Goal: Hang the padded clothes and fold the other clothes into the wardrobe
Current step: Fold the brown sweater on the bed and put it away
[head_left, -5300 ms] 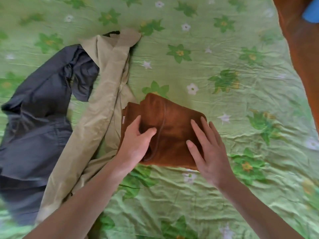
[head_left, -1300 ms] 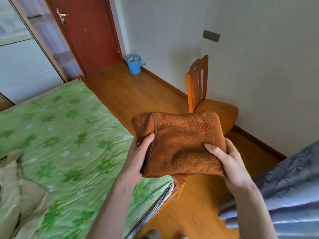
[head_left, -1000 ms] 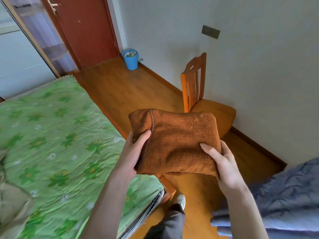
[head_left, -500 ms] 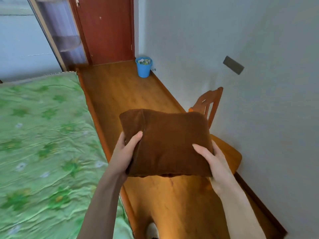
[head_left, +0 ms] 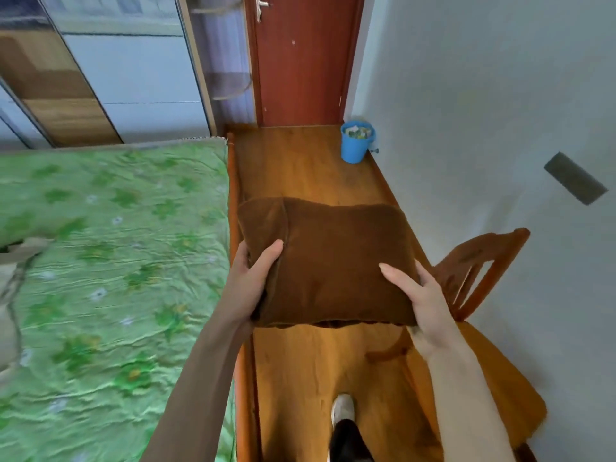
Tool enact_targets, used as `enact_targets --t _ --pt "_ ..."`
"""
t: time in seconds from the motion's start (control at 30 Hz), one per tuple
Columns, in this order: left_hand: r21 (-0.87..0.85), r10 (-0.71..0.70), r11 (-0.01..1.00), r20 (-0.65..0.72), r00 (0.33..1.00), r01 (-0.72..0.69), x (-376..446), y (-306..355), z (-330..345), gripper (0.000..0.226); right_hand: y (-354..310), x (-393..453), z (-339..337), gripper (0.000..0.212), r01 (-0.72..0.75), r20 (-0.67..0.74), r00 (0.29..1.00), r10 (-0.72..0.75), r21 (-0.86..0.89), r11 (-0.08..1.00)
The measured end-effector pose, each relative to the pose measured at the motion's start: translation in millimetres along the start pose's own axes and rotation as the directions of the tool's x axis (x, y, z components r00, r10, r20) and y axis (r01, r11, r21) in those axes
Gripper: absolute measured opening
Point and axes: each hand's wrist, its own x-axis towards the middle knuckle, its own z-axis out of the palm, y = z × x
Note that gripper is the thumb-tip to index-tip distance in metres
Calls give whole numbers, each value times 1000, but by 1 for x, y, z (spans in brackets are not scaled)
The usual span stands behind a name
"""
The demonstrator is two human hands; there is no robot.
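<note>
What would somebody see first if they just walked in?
A folded brown cloth, held up in the middle by the left hand and right hand. On the left lies the bright green flowered bed; a little blue bucket stands by the red door.

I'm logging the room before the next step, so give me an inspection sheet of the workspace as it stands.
Surface: bed with a green flowered cover, wrinkled; wooden floor beside it.
Job's things: folded brown garment held in the air over the floor; beige clothing lies at the bed's left edge; wardrobe with sliding doors beyond the bed.
Clutter: blue bin with rubbish, against the wall.
Grippers: left hand and right hand each grip one side of the garment.
Cables: nothing seen.
Surroundings: wooden chair at right, red door closed, white wall.
</note>
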Motion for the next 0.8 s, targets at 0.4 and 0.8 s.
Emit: enact_targets --t 0.4,0.8 --pt "61 150 988 -168 974 -142 91 39 69 65 -61 177 -11 68 3 266 964 6 -34 999" --pt "-9 118 992 -273 955 -125 216 57 61 65 -84 318 46 76 -9 378 925 47 -102 995"
